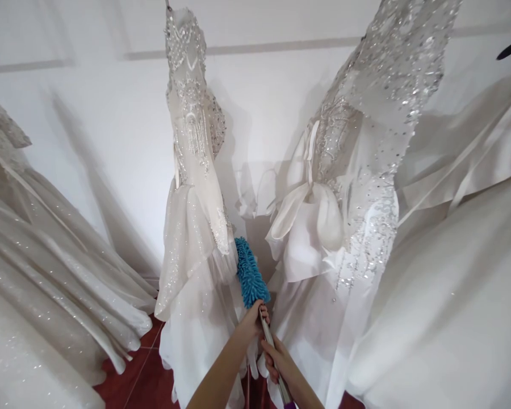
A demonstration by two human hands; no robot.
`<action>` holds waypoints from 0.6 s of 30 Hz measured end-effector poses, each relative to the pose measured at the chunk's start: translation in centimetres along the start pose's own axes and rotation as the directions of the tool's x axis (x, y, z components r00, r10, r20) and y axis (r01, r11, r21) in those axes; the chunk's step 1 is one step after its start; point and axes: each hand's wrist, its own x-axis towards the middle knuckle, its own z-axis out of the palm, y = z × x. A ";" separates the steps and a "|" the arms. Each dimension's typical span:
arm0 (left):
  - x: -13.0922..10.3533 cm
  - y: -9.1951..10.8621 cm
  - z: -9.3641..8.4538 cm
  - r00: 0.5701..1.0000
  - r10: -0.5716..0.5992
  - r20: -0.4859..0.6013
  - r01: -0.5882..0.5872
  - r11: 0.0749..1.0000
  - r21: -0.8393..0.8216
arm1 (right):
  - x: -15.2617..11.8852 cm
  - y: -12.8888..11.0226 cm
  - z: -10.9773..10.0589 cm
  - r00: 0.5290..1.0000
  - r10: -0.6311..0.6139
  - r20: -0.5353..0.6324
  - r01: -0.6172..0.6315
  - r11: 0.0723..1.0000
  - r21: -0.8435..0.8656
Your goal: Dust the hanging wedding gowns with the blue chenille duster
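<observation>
A duster with a fluffy blue head [250, 272] and a thin metallic handle points away from me, between two hanging white gowns. My left hand [254, 319] is closed around the handle just below the blue head. Lower on the same handle, my right hand [277, 357] grips with curled fingers. The blue head is beside the skirt of the beaded gown [189, 227] on the left; whether it touches the fabric I cannot tell. On the right hangs a sequined gown [366, 227] with a big pale bow [306, 221].
A glittery wide-skirted gown [38, 272] fills the far left. Another full white gown [451, 295] spreads at the right edge. Behind them stands a white wall [264, 102] with a horizontal ledge. Dark red floor tiles [142, 369] show between the hems.
</observation>
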 end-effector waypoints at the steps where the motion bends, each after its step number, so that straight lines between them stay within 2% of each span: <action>1: -0.2 0.2 0.4 0.999 -0.005 -0.042 0.006 1.000 0.006 | -0.1 -0.1 0.0 1.000 -0.003 -0.001 0.003 1.000 -0.004; 3: -0.6 0.9 1.7 0.997 -0.007 -0.083 0.008 1.000 0.020 | -0.3 -0.9 0.0 1.000 -0.020 0.002 0.020 1.000 -0.012; 6: -1.5 2.7 4.7 0.998 0.002 -0.068 0.000 0.999 0.037 | -0.7 -3.3 0.4 0.996 -0.079 0.043 0.080 0.997 -0.019; 8: -2.6 4.2 6.9 0.999 0.028 -0.025 -0.027 0.999 0.047 | -1.1 -5.2 0.9 0.989 -0.126 0.082 0.129 0.991 -0.023; 11: -4.6 6.2 9.2 0.991 0.068 0.119 -0.087 0.983 0.160 | -1.9 -7.6 2.0 0.976 -0.174 0.134 0.180 0.983 -0.038; 14: -6.2 7.2 9.9 0.980 0.113 0.164 -0.147 0.966 0.215 | -2.4 -8.4 3.0 0.968 -0.184 0.170 0.194 0.980 -0.046; 18: -6.1 6.5 8.3 0.986 0.124 0.108 -0.142 0.975 0.170 | -2.2 -6.9 3.3 0.975 -0.168 0.145 0.178 0.982 -0.063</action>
